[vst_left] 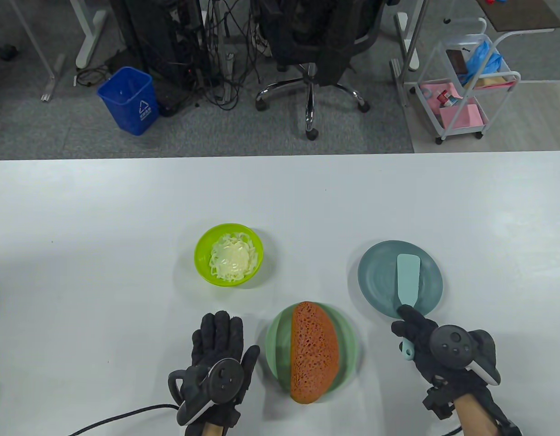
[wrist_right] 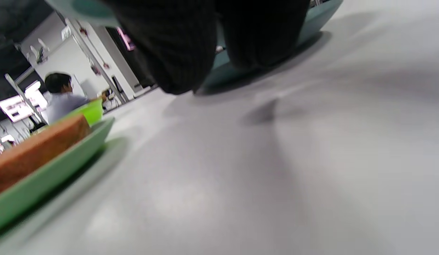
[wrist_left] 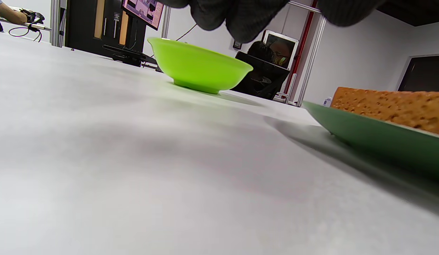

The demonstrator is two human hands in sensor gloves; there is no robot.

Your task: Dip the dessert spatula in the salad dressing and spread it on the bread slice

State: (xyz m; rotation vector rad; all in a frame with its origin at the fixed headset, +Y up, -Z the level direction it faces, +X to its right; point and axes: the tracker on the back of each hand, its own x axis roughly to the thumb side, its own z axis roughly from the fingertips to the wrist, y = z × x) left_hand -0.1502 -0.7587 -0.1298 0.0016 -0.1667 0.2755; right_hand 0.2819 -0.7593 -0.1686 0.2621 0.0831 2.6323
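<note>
The spatula (vst_left: 408, 284) handle is gripped by the right hand (vst_left: 437, 347), its blade laid on the teal plate (vst_left: 375, 277) at the right. The left hand (vst_left: 216, 352) is spread flat on the table (vst_left: 80, 250), holding nothing, left of the bread (vst_left: 314, 352); the dressing (vst_left: 232, 260) is held in the far green bowl (vst_left: 202, 259).

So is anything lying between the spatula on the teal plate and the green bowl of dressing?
Nothing visible does. The right hand is on the spatula handle, and bare table runs across to the bowl. The bread lies nearer the person than that line.
</note>
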